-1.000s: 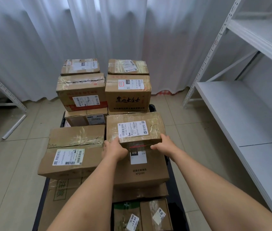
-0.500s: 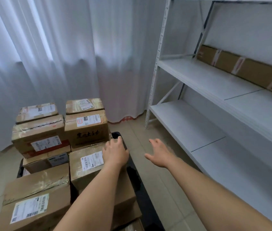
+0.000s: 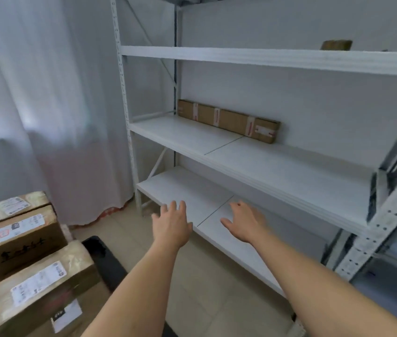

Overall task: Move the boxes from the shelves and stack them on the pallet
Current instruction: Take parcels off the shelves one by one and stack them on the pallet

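Head view: left of the rack (image 3: 129, 132), three brown taped, labelled boxes (image 3: 39, 283) sit stacked on the black pallet (image 3: 106, 260). Left hand (image 3: 172, 227) and right hand (image 3: 245, 223) hover spread, holding nothing, before the rack's bottom shelf. One long taped box (image 3: 228, 120) lies on its middle shelf.

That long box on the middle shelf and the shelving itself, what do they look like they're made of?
Long box: brown corrugated cardboard by its look, matte, with pale tape bands across it. Shelving: probably white-painted metal; the uprights show punched slot rows. The boards' core can't be told.
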